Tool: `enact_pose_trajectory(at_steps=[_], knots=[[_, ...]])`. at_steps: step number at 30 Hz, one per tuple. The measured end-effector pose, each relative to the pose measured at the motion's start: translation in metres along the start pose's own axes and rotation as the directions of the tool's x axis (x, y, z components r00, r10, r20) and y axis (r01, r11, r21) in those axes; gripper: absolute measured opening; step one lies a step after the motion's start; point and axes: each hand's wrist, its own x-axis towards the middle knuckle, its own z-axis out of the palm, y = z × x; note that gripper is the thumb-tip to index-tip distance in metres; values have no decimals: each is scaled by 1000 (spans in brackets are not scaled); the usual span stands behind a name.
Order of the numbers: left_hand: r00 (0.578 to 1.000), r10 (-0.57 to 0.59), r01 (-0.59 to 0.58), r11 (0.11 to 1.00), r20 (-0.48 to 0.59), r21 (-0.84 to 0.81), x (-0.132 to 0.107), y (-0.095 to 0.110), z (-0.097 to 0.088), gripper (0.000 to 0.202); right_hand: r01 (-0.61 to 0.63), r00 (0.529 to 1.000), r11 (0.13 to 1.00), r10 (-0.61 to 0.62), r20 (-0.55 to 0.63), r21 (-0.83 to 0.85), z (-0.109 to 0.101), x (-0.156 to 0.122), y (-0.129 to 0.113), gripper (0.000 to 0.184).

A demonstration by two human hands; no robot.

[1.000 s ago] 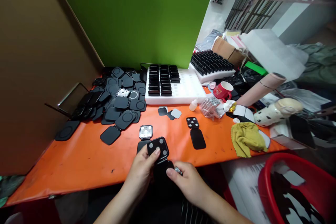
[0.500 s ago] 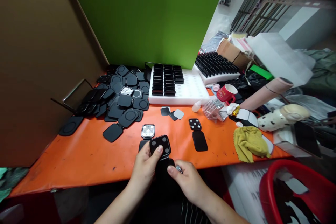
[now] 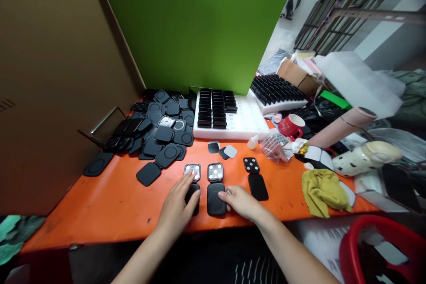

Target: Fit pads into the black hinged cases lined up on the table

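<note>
Three black two-panel folding wireless chargers lie opened out on the orange table. My left hand point(image 3: 178, 202) rests over the left charger point(image 3: 197, 173), fingers stretched out and thumb apart, partly covering it. The middle charger point(image 3: 216, 199) lies flat, its small upper panel showing pale round dots. My right hand point(image 3: 241, 202) is closed at this charger's right edge, thumb on its lower panel. A small silvery metal piece point(image 3: 229, 191) shows among the right fingers; its kind is unclear. Further right, untouched, lies another charger point(image 3: 258, 186) with a dotted black upper panel.
A heap of black folding chargers point(image 3: 164, 134) lies left. A white foam tray point(image 3: 249, 120) holds rows of black pieces. Thin grey and black plates point(image 3: 230, 151), a small bottle point(image 3: 252, 142), a red mug point(image 3: 292, 125) and a yellow cloth point(image 3: 321, 193) are about.
The charger I held up in both hands now lies flat on the table, right of the left charger. My left hand has let go of it and moved left. The view has shifted slightly.
</note>
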Motion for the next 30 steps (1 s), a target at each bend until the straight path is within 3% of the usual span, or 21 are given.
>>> enact_pose_trajectory(at_steps=[3,5,7,10,14,18,20,22,23,27,30], knots=[[980,139,-186,899,146,397,-3,-11,-3,52,36,997,962,-55,-62,-269,-1,11,-6,37],[963,155,-248,822,219,512,-4,-14,0,56,66,983,909,-129,-128,-411,2,13,-9,38],[950,172,-296,763,260,576,-5,-14,5,59,89,975,890,-169,-144,-446,4,13,-10,38],[943,190,-322,731,274,602,-5,-13,9,60,129,955,941,-203,-215,-314,2,9,-11,41],[943,191,-315,775,273,547,-7,-10,9,60,292,899,955,-256,-354,51,-8,1,-15,42],[966,192,-256,816,175,518,0,-14,-9,51,370,878,885,-232,-420,284,-3,-2,-7,42],[987,162,-142,829,12,541,10,-21,-27,46,371,865,873,-202,-460,315,5,0,3,42],[984,66,38,833,-167,552,24,-30,-48,45,375,857,871,-194,-476,319,12,3,14,41],[978,33,88,829,-205,552,31,-34,-57,47,377,857,872,-201,-475,311,14,4,17,41],[981,-36,134,830,-188,541,49,-42,-79,52,369,858,902,-237,-455,226,17,9,22,40],[983,-65,146,844,-172,516,44,-41,-85,48,366,852,910,-242,-464,196,16,11,20,41]])
